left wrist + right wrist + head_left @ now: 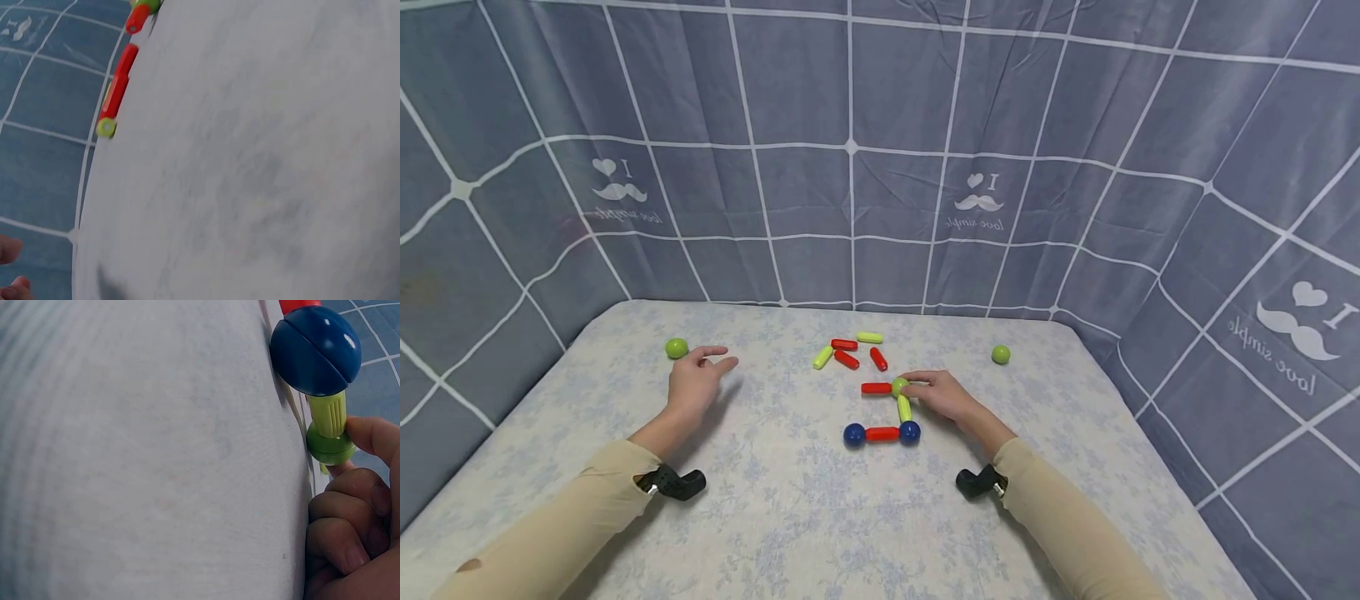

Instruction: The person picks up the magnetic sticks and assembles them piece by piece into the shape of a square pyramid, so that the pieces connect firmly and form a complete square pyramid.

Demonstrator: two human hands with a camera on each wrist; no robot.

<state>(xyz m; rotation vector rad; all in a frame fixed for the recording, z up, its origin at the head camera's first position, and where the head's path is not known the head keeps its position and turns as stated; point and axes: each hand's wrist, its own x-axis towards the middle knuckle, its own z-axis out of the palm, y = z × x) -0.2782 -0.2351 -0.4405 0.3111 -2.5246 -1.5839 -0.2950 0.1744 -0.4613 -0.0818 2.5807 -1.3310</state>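
Note:
My right hand pinches a green ball between thumb and fingers. That ball joins a red rod pointing left and a yellow-green rod running toward me. The yellow-green rod meets a blue ball, from which another red rod leads to a second blue ball. In the right wrist view the near blue ball stands large before the pinched ball. Over the left part of the table, my left hand holds nothing, its fingers loosely bent beside a loose green ball.
Behind the joined pieces lie several loose rods, among them a red rod and a yellow-green rod. A green ball sits at the back right. A grey-blue checked curtain borders the flowered tablecloth.

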